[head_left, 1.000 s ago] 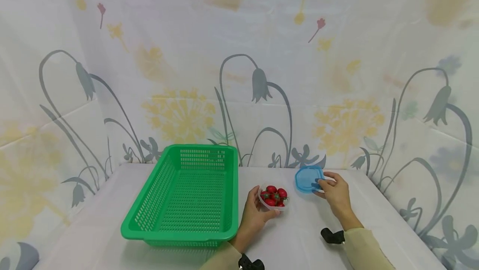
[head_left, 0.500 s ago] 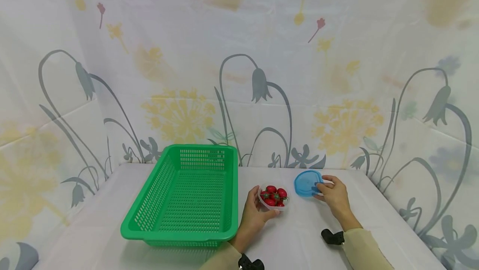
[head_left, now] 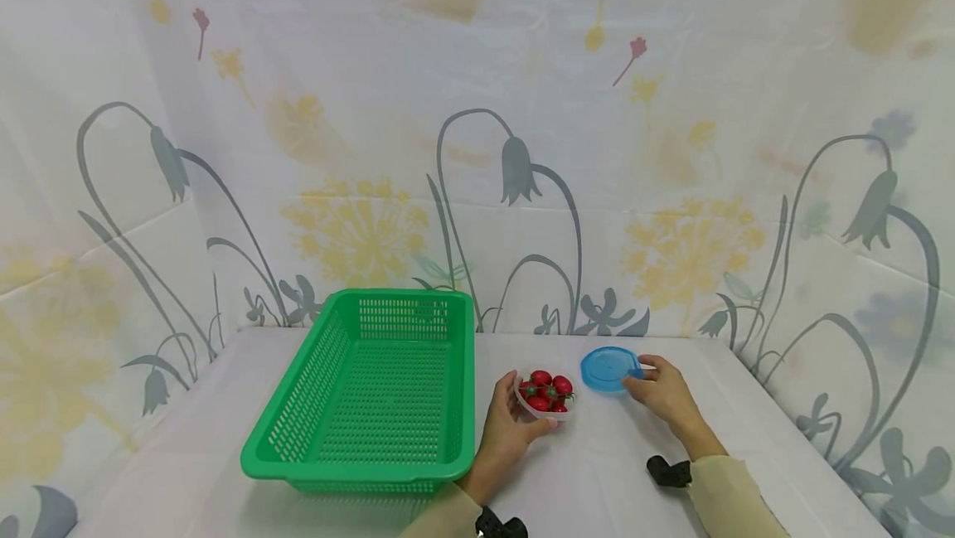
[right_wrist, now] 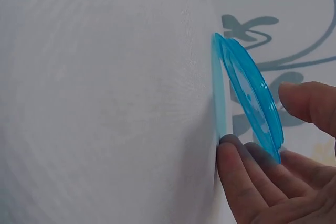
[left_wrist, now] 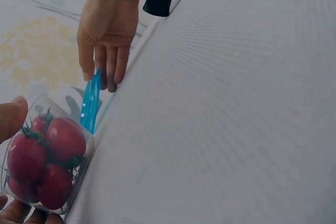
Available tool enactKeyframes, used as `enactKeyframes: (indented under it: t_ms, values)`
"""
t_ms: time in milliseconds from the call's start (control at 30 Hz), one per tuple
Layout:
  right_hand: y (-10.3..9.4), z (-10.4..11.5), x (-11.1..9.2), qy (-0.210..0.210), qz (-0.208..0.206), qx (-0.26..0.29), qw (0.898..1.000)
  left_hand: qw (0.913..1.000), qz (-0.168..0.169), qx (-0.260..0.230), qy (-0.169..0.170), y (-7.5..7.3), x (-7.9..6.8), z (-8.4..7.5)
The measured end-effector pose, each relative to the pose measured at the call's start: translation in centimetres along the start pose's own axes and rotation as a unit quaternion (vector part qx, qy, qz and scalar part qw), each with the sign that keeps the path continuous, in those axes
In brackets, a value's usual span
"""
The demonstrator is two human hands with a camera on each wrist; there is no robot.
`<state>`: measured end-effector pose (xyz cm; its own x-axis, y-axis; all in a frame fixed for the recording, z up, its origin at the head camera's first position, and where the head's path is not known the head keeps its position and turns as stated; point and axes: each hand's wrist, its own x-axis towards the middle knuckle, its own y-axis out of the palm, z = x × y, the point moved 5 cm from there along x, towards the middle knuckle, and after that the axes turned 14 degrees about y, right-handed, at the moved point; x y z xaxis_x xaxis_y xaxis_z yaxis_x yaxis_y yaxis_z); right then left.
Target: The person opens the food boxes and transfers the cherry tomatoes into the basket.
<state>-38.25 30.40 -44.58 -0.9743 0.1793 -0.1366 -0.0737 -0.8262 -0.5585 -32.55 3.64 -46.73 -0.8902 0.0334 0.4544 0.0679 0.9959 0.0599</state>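
Left hand [head_left: 507, 436]: thumb and fingers curled round opposite sides of a small, clear plastic tub [head_left: 540, 416], holding it at the white-covered counter [head_left: 597, 463].
Tub's contents: several glossy red tomatoes [head_left: 538, 403] with green stalks, packed close together and showing through the open top and the see-through wall.
Tub's place: right of the basket, near the middle of the counter, with the lid just beside it on the other side.
Right hand [head_left: 666, 395]: fingers reach under the near rim of a flat, translucent blue plastic lid [head_left: 608, 368], the thumb above it; in the right wrist view a narrow gap parts thumb from lid, so the fingers are loose and prop the rim up.
Blue lid's tilt: slanted, the edge away from the hand low and seeming to meet the counter, the edge by the fingers raised.
Green basket [head_left: 380, 470]: large, rectangular, plastic, slotted in walls and floor, standing on the counter at the left, the left wrist close by its near right corner.
Cream sleeves [head_left: 731, 496]: one on each forearm, with a curved black device [head_left: 667, 472] at each wrist.
Backdrop [head_left: 477, 49]: white sheet behind the counter, printed with drooping grey bell-shaped flowers and pale yellow blooms.
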Motion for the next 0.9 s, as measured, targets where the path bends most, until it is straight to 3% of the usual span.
enactKeyframes:
  t_ms: [333,567,900]
  values:
    - [0.03,0.19,-0.11,0.000,0.005,-0.026,1.000,0.9988,0.005,0.030,0.037,-0.09,0.00,-0.34]
    - [0.11,0.05,-0.07,0.008,0.016,-0.030,0.999,0.9999,-0.002,0.012,-0.007,-0.08,-0.01,-0.04]
    - [-0.35,0.88,-0.83,-0.007,-0.018,-0.016,1.000,0.9999,-0.001,0.004,-0.013,0.10,0.01,0.12]
